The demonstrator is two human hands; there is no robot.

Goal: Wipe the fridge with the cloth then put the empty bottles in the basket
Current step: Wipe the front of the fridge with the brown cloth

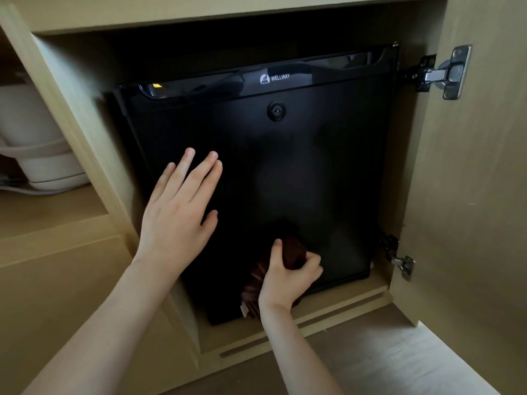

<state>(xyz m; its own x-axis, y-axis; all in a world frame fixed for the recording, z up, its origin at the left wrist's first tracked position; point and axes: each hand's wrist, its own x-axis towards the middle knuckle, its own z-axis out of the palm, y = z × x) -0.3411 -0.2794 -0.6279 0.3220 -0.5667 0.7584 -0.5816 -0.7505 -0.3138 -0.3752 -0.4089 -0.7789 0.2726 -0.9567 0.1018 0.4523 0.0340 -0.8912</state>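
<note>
Cloth point(293, 252), a bunched dark reddish-brown rag, sits low on the door of the glossy black mini fridge point(299, 166), gripped by the right hand point(288, 277) with fingers and thumb curled round it. The left hand point(179, 212) is spread flat with straight fingers at the door's left half, holding nothing. The wiping step looks to be in hand; the next move likely calls for sweeping the rag upward over the rest of the door. No bottles or basket show. White lettering point(280, 77) on the top strip reads WELLWAY, above a round keyhole point(276, 111). Around stands a pale wooden cabinet point(199, 12), its door point(470, 195) open at the right.
</note>
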